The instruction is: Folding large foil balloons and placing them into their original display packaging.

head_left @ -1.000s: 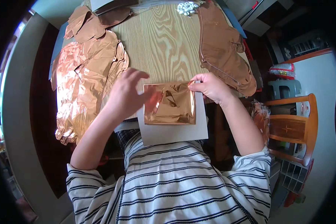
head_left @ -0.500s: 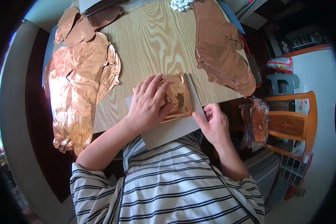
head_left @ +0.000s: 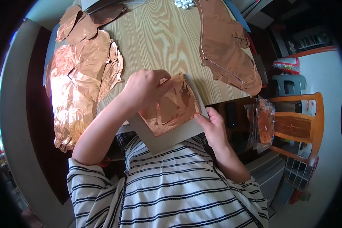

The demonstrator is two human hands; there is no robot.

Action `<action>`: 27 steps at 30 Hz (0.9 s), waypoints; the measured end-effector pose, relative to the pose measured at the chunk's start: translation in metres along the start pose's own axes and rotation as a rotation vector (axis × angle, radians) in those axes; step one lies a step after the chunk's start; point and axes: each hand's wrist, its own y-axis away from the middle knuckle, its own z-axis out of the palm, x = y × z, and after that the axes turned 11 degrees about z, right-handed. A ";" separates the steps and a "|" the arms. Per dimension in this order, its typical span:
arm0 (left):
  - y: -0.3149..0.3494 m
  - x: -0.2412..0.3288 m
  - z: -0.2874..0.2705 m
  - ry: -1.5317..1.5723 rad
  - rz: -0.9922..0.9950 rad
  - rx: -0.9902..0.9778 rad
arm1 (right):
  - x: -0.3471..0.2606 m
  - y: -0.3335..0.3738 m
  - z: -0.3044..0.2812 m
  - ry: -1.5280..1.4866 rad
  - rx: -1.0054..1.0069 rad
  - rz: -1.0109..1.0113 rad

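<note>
A folded copper-coloured foil balloon (head_left: 173,110) lies on a grey card (head_left: 174,136) at the near edge of the wooden table (head_left: 159,41). My left hand (head_left: 144,89) presses down on the foil's upper left part, fingers spread over it. At the lower right, my right hand (head_left: 212,125) pinches the card's edge with thumb on top. The card and foil are tilted, their right side raised toward me.
A heap of flat copper foil balloons (head_left: 79,83) covers the table's left side, and another pile (head_left: 226,49) lies at the right. A small white object (head_left: 184,3) sits at the far edge. A wooden chair (head_left: 298,125) and a bag of foil (head_left: 264,121) stand to the right.
The card with the foil has turned and shifted toward me. My right hand moved from the foil's top right corner down to the card's lower right edge. My left hand stayed on the foil.
</note>
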 end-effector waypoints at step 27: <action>-0.008 -0.020 -0.025 0.508 -0.233 -0.234 | 0.003 -0.003 0.017 -0.389 0.063 -0.038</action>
